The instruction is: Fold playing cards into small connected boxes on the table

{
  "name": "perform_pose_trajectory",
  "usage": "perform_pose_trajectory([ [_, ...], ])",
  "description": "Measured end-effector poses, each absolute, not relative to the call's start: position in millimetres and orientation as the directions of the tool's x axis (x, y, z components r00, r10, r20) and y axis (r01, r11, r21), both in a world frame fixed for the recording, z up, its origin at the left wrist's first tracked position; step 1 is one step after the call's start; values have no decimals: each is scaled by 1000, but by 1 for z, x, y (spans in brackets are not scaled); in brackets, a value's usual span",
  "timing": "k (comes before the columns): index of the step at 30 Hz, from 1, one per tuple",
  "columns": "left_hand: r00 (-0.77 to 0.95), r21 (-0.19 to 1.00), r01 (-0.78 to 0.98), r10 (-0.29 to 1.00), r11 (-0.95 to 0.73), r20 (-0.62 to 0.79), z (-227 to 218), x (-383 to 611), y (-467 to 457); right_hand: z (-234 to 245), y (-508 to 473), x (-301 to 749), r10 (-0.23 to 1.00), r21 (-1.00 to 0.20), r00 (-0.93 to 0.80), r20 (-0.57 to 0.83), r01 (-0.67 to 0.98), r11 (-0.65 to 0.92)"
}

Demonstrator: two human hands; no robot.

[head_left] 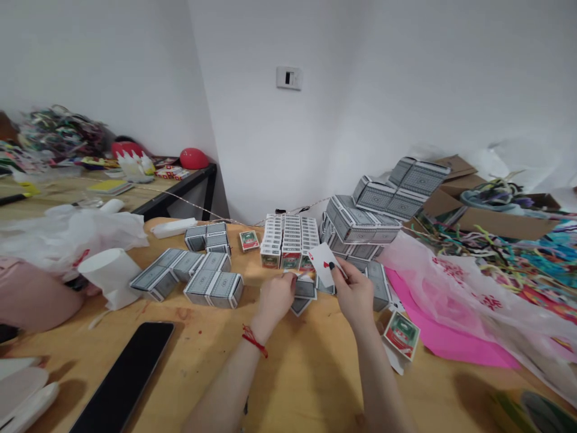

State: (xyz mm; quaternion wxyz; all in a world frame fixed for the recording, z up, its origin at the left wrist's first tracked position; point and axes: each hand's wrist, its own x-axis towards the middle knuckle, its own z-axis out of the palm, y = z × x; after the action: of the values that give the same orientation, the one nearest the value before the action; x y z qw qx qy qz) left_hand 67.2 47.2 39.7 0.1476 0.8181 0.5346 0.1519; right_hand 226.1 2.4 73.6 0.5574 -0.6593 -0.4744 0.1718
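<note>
My right hand pinches a white playing card with red marks, its face tilted toward me. Close beside it, my left hand is closed, thumb against fingers; what it grips is too small and hidden to make out. Just right of the left fingers, grey-backed playing cards lie face down on the table. Behind both hands stand rows of small card boxes with green and red fronts. An opened card box lies by my right forearm, its flap hanging out.
Grey patterned blocks stand in a stepped stack behind my right hand and in groups at left. A phone lies front left, near a white paper roll. Pink sheets and plastic bags cover the right side.
</note>
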Motion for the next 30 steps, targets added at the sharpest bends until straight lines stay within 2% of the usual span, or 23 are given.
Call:
perform_pose_trajectory([
  [1, 331, 443, 829, 938, -342, 105, 43, 65, 49, 76, 1, 225, 803, -880, 503, 321, 472, 56],
  [3, 179, 613, 758, 975, -222, 132, 51, 57, 54, 79, 0, 224, 772, -875, 545, 327, 484, 29],
  [5, 92, 808, 557, 981, -193, 171, 62, 47, 58, 79, 1, 224, 765, -908, 574, 292, 418, 33],
  [7, 66, 951, 267, 987, -158, 145, 76, 37, 59, 78, 3, 224, 790, -946, 563, 244, 318, 66],
  [9, 110, 995, 2, 989, -97, 97, 88, 32, 55, 77, 4, 223, 843, -969, 497, 203, 224, 102],
  [11, 201, 990, -135, 976, -53, 79, 98, 31, 49, 79, 3, 220, 915, -985, 369, 160, 117, 126],
  [13, 247, 989, -150, 968, 2, 36, 101, 34, 44, 82, 1, 215, 958, -991, 257, 127, -12, 135],
  [16, 155, 993, -116, 988, 9, 9, 98, 44, 41, 85, -2, 208, 971, -974, 226, 83, -187, 127],
  [18, 83, 996, -86, 996, -35, 42, 95, 49, 40, 85, -3, 204, 975, -965, 220, 44, -242, 98],
  [21, 24, 993, -54, 994, -108, 110, 97, 53, 37, 83, -2, 202, 971, -967, 239, 28, -240, 87],
  [23, 87, 992, -40, 989, -119, 122, 101, 52, 34, 83, -1, 202, 955, -972, 293, 40, -209, 105],
  [27, 268, 999, -21, 963, -32, 36, 109, 46, 31, 84, -1, 203, 940, -985, 336, 68, -127, 116],
  [30, 253, 1000, -12, 967, 19, -15, 110, 43, 32, 85, -2, 202, 938, -989, 334, 90, -81, 124],
])
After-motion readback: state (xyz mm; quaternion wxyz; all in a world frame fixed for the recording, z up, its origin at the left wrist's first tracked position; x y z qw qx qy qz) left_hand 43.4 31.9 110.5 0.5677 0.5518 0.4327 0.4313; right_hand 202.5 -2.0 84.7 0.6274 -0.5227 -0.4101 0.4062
